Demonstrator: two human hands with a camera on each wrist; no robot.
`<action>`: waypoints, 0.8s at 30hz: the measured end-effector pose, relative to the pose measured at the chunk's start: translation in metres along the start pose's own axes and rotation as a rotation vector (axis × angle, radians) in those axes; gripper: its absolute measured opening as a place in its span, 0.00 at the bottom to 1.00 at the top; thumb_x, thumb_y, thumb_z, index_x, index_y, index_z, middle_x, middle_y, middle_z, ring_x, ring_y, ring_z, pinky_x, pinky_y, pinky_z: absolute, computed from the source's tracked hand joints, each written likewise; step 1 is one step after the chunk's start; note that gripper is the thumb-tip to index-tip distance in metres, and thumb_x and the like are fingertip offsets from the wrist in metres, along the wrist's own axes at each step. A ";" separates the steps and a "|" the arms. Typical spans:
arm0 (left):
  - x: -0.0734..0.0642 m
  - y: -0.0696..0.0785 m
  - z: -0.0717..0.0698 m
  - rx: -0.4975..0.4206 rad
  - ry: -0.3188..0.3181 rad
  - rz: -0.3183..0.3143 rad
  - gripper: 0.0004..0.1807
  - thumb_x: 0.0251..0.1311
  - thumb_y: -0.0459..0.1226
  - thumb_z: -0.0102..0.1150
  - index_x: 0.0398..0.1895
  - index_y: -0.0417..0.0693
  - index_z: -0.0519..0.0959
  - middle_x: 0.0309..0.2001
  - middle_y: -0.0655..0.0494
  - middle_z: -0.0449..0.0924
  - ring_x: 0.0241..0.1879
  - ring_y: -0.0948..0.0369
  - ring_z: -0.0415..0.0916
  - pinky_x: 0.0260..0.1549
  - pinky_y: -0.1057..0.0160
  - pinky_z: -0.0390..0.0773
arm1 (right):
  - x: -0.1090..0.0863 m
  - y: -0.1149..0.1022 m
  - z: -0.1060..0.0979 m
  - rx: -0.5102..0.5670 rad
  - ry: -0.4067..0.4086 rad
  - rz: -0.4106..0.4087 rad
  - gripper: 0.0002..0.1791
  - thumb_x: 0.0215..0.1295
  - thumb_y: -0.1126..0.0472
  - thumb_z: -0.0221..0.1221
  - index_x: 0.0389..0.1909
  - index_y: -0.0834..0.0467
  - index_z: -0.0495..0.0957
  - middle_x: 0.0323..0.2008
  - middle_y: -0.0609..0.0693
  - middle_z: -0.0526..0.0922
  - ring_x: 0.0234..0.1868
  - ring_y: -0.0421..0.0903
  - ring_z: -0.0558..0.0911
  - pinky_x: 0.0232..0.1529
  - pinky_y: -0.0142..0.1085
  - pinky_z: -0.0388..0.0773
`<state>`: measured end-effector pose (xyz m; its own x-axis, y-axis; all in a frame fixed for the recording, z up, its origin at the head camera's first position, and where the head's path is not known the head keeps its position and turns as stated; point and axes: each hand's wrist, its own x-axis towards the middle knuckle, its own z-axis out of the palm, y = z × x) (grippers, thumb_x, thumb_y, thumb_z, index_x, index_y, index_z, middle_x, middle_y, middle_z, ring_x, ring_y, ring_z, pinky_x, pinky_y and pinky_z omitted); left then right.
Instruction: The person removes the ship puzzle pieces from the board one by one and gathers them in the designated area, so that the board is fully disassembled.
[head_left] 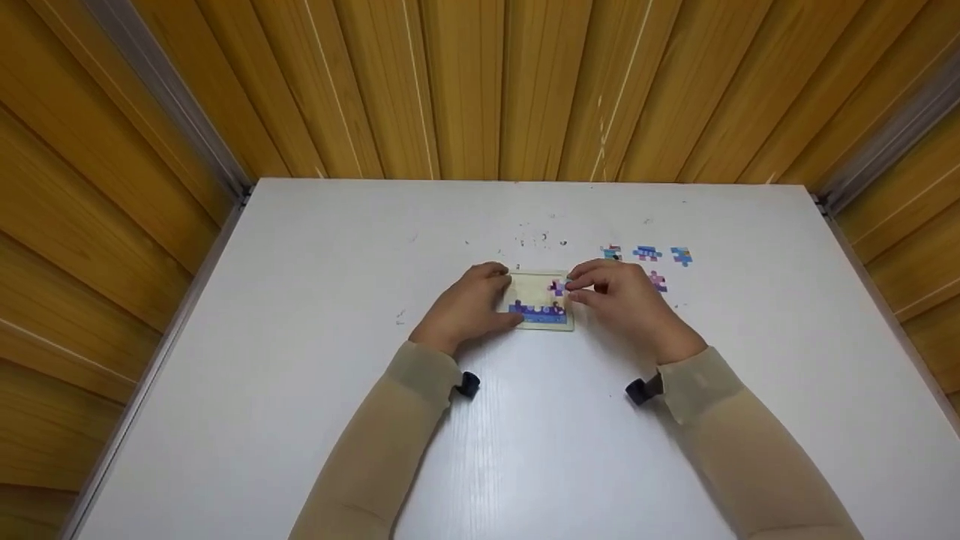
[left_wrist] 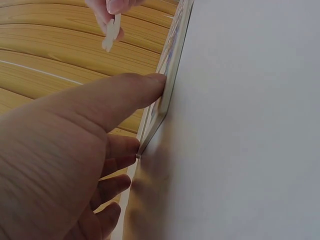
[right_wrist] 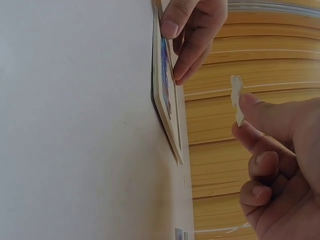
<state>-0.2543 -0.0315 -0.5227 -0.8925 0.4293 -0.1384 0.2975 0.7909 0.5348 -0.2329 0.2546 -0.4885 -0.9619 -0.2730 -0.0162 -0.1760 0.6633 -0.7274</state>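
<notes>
A small shallow puzzle tray (head_left: 534, 283) lies on the table, with joined blue and purple pieces (head_left: 541, 315) along its near side. My left hand (head_left: 474, 306) holds the tray by its left side, thumb (left_wrist: 145, 89) on the near corner and fingers towards the far corner. Over the tray's right part, my right hand (head_left: 628, 300) pinches a pink and purple puzzle piece (head_left: 557, 287) between thumb and forefinger. Seen edge-on in the right wrist view, that piece (right_wrist: 236, 97) is raised clear of the tray. The other right fingers are curled beneath.
Several loose puzzle pieces lie beyond and beside the right hand: one partly hidden (head_left: 612, 251), two blue-toned ones (head_left: 647, 253) further right, and a pink one (head_left: 658, 280). Small dark marks dot the white table (head_left: 337, 247). A wood-look wall (head_left: 465, 90) stands behind.
</notes>
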 end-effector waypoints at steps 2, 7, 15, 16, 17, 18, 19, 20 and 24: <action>0.001 0.001 0.001 -0.002 -0.003 -0.002 0.46 0.71 0.56 0.76 0.85 0.45 0.73 0.88 0.53 0.66 0.90 0.52 0.61 0.90 0.53 0.64 | -0.003 0.002 -0.002 -0.009 0.002 -0.009 0.08 0.77 0.61 0.73 0.52 0.51 0.96 0.64 0.49 0.90 0.70 0.54 0.85 0.72 0.50 0.86; 0.002 0.002 0.002 -0.016 0.002 -0.013 0.46 0.70 0.57 0.76 0.86 0.48 0.73 0.88 0.55 0.65 0.90 0.52 0.61 0.89 0.52 0.64 | -0.009 0.008 -0.011 -0.033 0.022 -0.048 0.08 0.76 0.63 0.73 0.51 0.53 0.96 0.63 0.51 0.91 0.67 0.55 0.87 0.60 0.23 0.82; 0.001 0.000 0.000 -0.003 0.004 0.025 0.46 0.71 0.55 0.77 0.84 0.42 0.73 0.87 0.52 0.66 0.89 0.51 0.62 0.89 0.53 0.65 | -0.019 0.025 -0.029 -0.058 0.065 -0.078 0.08 0.75 0.66 0.73 0.50 0.57 0.96 0.61 0.55 0.91 0.64 0.57 0.87 0.50 0.14 0.74; 0.000 0.000 0.000 -0.002 0.005 0.025 0.46 0.71 0.55 0.77 0.84 0.42 0.73 0.87 0.52 0.66 0.89 0.51 0.62 0.89 0.53 0.65 | -0.020 0.027 -0.031 -0.067 0.071 -0.074 0.07 0.75 0.66 0.73 0.50 0.57 0.96 0.61 0.55 0.91 0.64 0.57 0.87 0.50 0.14 0.74; 0.000 0.000 0.000 -0.003 0.005 0.024 0.46 0.71 0.55 0.77 0.84 0.43 0.73 0.87 0.52 0.67 0.89 0.51 0.62 0.89 0.53 0.65 | -0.021 0.029 -0.034 -0.075 0.077 -0.069 0.08 0.75 0.66 0.73 0.50 0.57 0.96 0.61 0.55 0.91 0.64 0.57 0.87 0.49 0.13 0.74; 0.001 0.000 -0.001 -0.003 0.005 0.020 0.46 0.71 0.55 0.77 0.84 0.43 0.73 0.87 0.52 0.66 0.89 0.51 0.62 0.89 0.53 0.65 | -0.023 0.031 -0.037 -0.083 0.087 -0.070 0.07 0.75 0.66 0.73 0.50 0.57 0.96 0.61 0.55 0.91 0.64 0.56 0.87 0.49 0.13 0.74; 0.000 -0.001 0.000 -0.003 0.004 0.015 0.46 0.71 0.55 0.77 0.84 0.44 0.73 0.87 0.52 0.66 0.89 0.51 0.61 0.89 0.53 0.64 | -0.024 0.033 -0.040 -0.083 0.102 -0.076 0.07 0.75 0.66 0.73 0.49 0.57 0.96 0.61 0.56 0.92 0.63 0.54 0.87 0.49 0.12 0.74; 0.001 -0.001 0.000 -0.003 0.003 0.013 0.46 0.71 0.55 0.77 0.85 0.44 0.73 0.87 0.52 0.66 0.90 0.51 0.61 0.89 0.53 0.64 | -0.026 0.035 -0.043 -0.080 0.120 -0.081 0.06 0.75 0.66 0.73 0.48 0.58 0.96 0.61 0.56 0.92 0.63 0.51 0.87 0.49 0.12 0.74; 0.000 -0.001 0.000 -0.003 0.002 0.000 0.46 0.71 0.56 0.76 0.85 0.45 0.73 0.88 0.53 0.65 0.90 0.52 0.60 0.90 0.53 0.63 | -0.033 0.043 -0.056 -0.047 0.196 -0.090 0.05 0.74 0.66 0.74 0.46 0.59 0.96 0.61 0.57 0.93 0.57 0.32 0.84 0.46 0.13 0.76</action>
<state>-0.2547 -0.0323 -0.5237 -0.8933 0.4282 -0.1367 0.2964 0.7898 0.5370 -0.2201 0.3316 -0.4807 -0.9634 -0.1949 0.1838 -0.2677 0.6757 -0.6868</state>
